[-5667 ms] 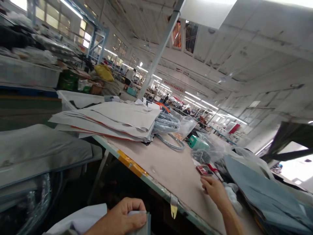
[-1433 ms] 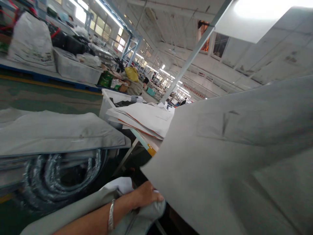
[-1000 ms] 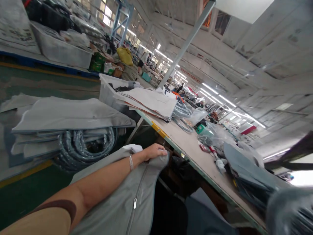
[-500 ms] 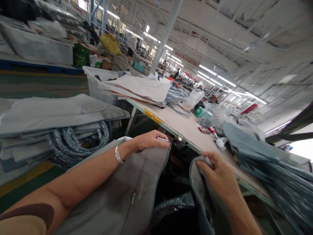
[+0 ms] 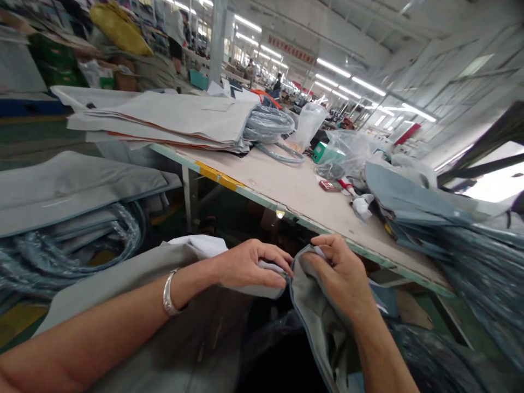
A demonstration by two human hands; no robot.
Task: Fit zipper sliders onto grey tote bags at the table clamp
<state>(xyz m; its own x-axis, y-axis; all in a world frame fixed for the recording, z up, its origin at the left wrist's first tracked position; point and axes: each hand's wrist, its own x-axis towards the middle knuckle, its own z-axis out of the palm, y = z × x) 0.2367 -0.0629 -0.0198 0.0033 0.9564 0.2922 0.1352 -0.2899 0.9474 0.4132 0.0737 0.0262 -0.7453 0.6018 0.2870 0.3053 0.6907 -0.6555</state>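
A grey fabric cover (image 5: 196, 333) with blue piping lies across my lap, below the table's near edge. My left hand (image 5: 249, 265), with a silver bracelet on the wrist, is closed on the cover's left corner. My right hand (image 5: 339, 273) is closed on the cover's right corner. The two hands almost touch, with the corners brought together between them. Dark plastic-wrapped material (image 5: 278, 349) shows in the gap under the fabric.
A long brown worktable (image 5: 286, 188) runs ahead, with a stack of grey fabric sheets (image 5: 172, 117), bundled grey tubing (image 5: 268, 123), plastic bags (image 5: 347, 150) and blue-grey covers (image 5: 413, 196) on it. More stacked grey panels (image 5: 69, 185) over coiled tubing sit at left. People work far down the hall.
My right hand has come leftward with its corner of the fabric until it meets my left hand. The view has tilted down toward the table edge.
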